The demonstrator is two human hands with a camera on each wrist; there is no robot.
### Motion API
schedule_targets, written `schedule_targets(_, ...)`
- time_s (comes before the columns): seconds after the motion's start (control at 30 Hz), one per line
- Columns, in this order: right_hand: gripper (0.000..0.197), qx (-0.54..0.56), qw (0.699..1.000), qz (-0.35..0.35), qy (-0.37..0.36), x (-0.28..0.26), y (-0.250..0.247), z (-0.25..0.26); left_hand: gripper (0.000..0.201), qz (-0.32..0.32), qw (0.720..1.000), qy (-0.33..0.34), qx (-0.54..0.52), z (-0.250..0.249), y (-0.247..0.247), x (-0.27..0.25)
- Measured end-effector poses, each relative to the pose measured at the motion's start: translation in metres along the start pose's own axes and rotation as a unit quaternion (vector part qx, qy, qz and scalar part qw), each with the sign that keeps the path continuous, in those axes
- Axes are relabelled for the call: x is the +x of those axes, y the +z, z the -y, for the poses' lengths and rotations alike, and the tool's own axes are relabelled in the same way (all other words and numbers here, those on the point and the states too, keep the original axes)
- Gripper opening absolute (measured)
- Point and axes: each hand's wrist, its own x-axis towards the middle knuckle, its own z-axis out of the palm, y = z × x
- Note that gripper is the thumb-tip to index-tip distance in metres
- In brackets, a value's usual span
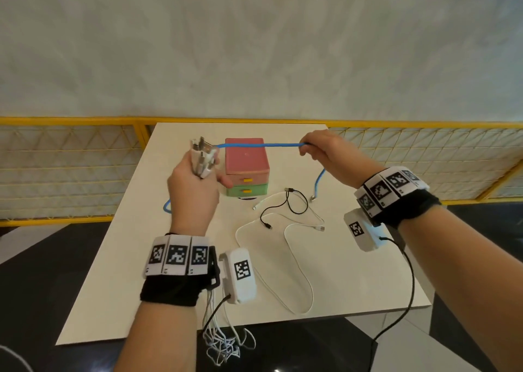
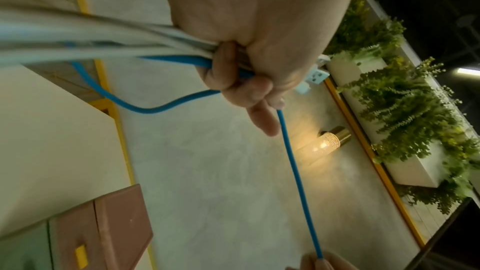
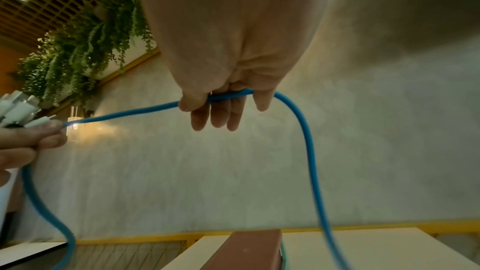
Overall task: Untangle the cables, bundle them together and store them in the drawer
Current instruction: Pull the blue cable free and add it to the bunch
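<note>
No brand or readable writing could be made out; only black-and-white square marker tags (image 1: 177,254) were seen on the wristbands. A bunch of white cables with metal plug ends (image 1: 202,156) was gripped in the fist of the left hand (image 1: 194,186), with the plugs standing up above the fingers. A thick blue cable (image 1: 259,145) was held in that same fist and stretched level across to the right hand (image 1: 329,156), where it was pinched under curled fingers; beyond the pinch it hung down to the pale cream tabletop (image 1: 113,272). A thin black cable (image 1: 285,206) and a loose white cable (image 1: 297,258) lay on the table in front of a small plastic drawer box with pink and green drawers and yellow handles (image 1: 246,167). A yellow mesh railing (image 1: 70,173) and a grey plaster wall (image 1: 254,46) were seen behind the table.
</note>
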Motion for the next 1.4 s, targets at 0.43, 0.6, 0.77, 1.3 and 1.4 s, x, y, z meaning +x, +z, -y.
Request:
schedule_targets(0.43,0.018,-0.044,0.994,0.053,0.089,-0.081,-0.066,0.041,0.026,0.043,0.995,0.002,-0.085,-0.016,0.003,-0.037)
schedule_targets(0.6,0.015,0.032,0.976,0.185,0.112,-0.143,-0.039,0.05,0.023,0.061,0.994,0.001,-0.087,-0.035,0.012,-0.068)
schedule_targets(0.77,0.019,0.004,0.94,0.323,0.105,-0.186,0.0,0.05,0.054,0.107,0.99,-0.001,-0.09,-0.043,0.019,-0.091)
schedule_targets(1.3,0.03,0.389,0.913,0.123,0.01,-0.166,-0.013,0.101,0.048,0.397,0.901,0.168,0.057,-0.085,0.057,-0.132)
schedule_targets(1.4,0.026,0.512,0.851,0.113,0.035,-0.163,-0.012,0.105,0.046,0.395,0.898,0.174,0.083,-0.086,0.061,-0.126)
